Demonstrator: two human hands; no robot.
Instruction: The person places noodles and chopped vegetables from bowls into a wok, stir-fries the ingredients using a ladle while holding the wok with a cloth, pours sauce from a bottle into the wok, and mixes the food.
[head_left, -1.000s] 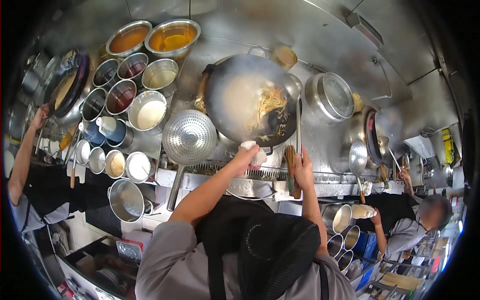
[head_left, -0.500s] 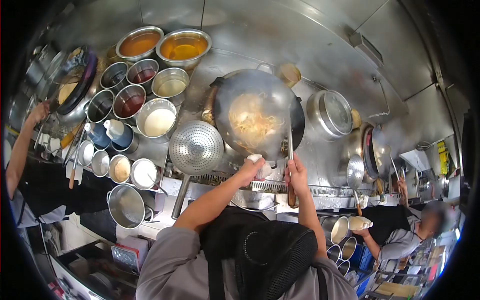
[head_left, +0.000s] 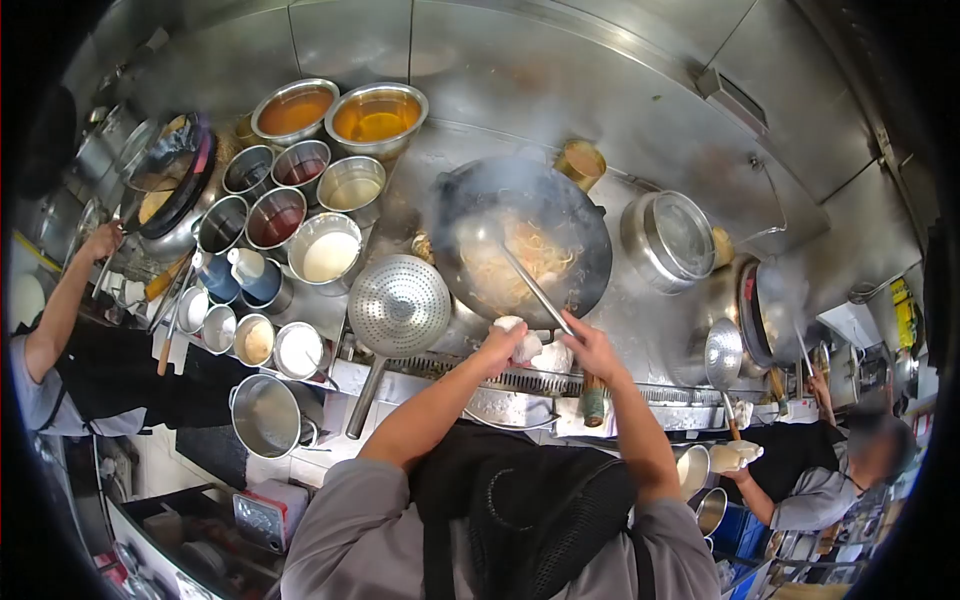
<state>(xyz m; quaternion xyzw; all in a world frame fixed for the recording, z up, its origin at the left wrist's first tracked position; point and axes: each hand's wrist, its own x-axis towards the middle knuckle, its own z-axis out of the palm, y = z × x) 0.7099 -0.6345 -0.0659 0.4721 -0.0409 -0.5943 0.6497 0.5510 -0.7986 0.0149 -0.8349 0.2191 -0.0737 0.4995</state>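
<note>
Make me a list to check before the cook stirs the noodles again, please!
Left hand has the cloth by the wok's near edge: ok.
Right hand has a grip on the ladle: ok.
Ladle's round end is inside the wok: ok.
Strainer is out of the wok: ok.
Noodles show clearly, without haze: not ok.
Flame under the wok is right: cannot tell, hidden.

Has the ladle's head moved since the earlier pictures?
Yes. The ladle has its head farther left, closer to the perforated strainer, across the wok from the right rim.
</note>
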